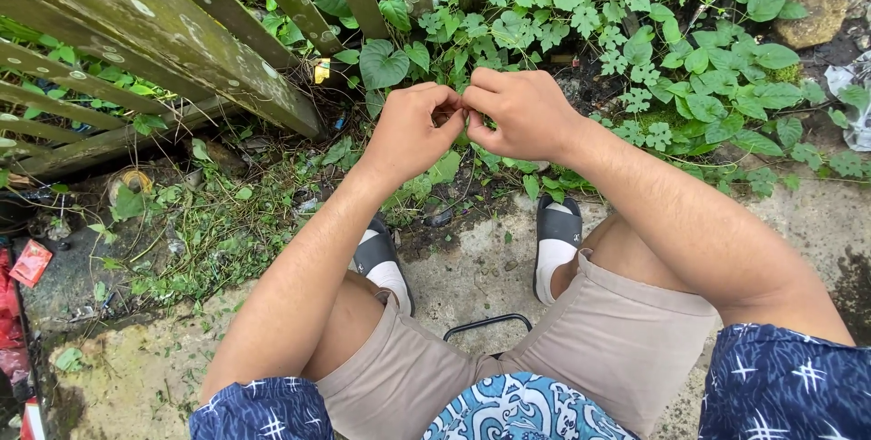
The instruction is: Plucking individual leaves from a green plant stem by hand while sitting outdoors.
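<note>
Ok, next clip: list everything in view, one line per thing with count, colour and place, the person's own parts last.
wooden fence: one, grey-green and mossy, leaning across upper left
leafy plants: many, green, along the top and right
yellow scrap: one, at the fence foot
concrete ground: grey, stained, under the feet
red wrapper: one, far left edge
stone: one, brownish, upper right
black metal loop: one, between the knees
slide sandals: two, black, over white socks
shorts: beige, on both thighs
shirt: blue, white pattern, bottom edge
left hand: fingers pinched against the right, anything between them hidden
right hand: fingertips meeting the left
</note>
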